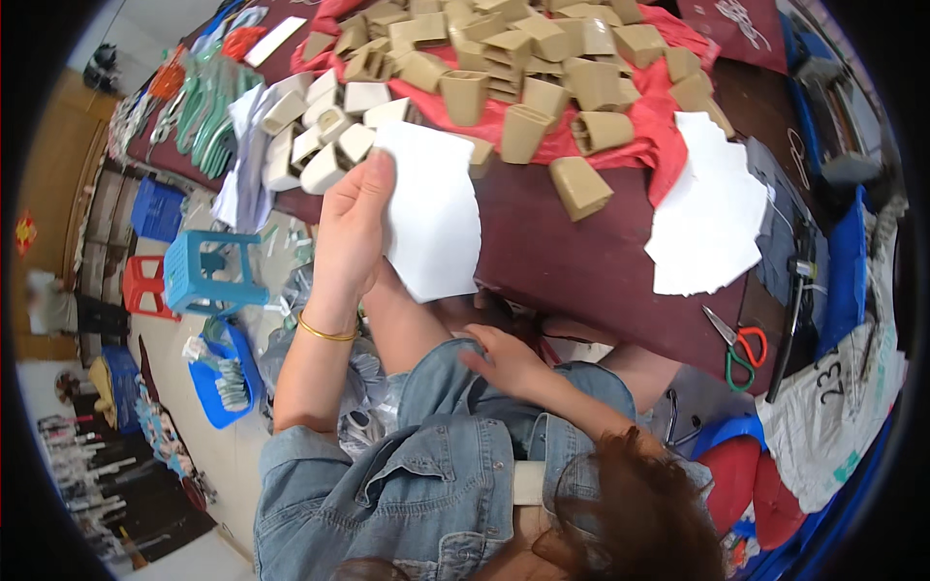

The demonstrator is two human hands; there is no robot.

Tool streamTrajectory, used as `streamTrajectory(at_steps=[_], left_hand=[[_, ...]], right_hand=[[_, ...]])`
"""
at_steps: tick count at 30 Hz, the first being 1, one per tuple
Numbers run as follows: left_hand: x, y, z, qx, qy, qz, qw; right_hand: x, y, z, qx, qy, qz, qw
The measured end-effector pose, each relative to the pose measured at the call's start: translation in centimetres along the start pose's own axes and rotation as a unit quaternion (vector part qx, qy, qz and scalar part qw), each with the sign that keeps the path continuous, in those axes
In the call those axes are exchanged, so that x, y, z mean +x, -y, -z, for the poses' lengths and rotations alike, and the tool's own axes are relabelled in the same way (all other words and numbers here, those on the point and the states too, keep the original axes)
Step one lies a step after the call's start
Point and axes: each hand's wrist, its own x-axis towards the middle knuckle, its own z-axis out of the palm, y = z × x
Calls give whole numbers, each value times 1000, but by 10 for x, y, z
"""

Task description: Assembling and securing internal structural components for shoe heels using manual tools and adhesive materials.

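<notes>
My left hand (354, 218), raised at the near edge of the table, is closed with the thumb pressed on a white sheet of paper (433, 218). The sheet hangs upright and has an uneven right edge. My right hand (511, 360) lies over my lap by the denim shorts, fingers stretched and holding nothing. Behind the sheet are hollow tapered tan pieces (525, 134) heaped on red plastic (668, 160), with similar white pieces (323, 169) to their left. Fanned white sheets (709, 218) lie on the right of the maroon table (572, 254).
Scissors (738, 351) with red and green handles lie at the table's right front edge. A white sack (833, 416) stands beyond. To the left are a blue stool (208, 276), a red stool (145, 288), a blue basin (208, 392) and a distant person (53, 308).
</notes>
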Motion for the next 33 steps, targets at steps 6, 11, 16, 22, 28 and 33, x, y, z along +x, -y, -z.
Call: streamTrajectory(at_steps=[6,11,16,22,28,33], left_hand=[[-2,-12,27,-127,-20,44,991],[-9,4,32,-198,-18,57,978],[-29,39,27,-210,-130,37,968],[-73,10,134,-182,-349,-42,918],[-63,9,132,-199,-337,-69,918],[-44,20,120,-159,-302,-73,937]], right_hand=[[-41,-64,-8,-31,189,-119,974],[-3,82,84,308,-168,112,930],[72,75,97,-265,-256,327,870],[56,34,35,-111,-76,350,927],[14,-210,-57,-250,78,-38,964],[83,-41,-61,135,-98,-177,970]])
